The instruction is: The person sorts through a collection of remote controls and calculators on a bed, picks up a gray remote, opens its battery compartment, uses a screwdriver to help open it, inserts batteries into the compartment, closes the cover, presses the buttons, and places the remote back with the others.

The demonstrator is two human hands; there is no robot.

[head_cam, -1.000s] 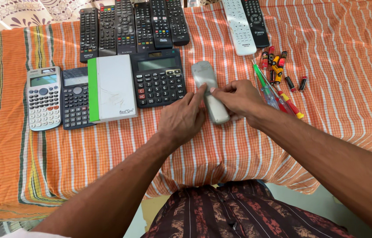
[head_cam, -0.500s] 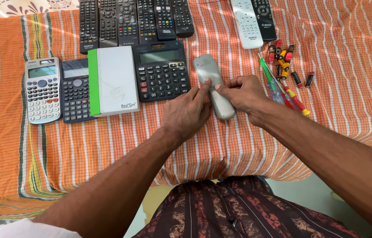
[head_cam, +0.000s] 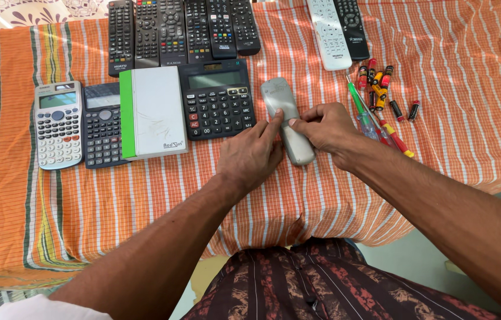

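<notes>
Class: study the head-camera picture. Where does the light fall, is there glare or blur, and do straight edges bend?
Head view: soft daylight dapples the orange striped cloth near the top; faint sheen on the grey remote under the left hand and right hand; short, soft shadows; everything sharp, no motion blur; the cloth's stripes fan outwards toward the frame edges, a wide-lens effect.

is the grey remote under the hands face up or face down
Face down. The grey remote shows a plain smooth back with no buttons, lying flat on the striped cloth, left hand and right hand touching it.
</notes>
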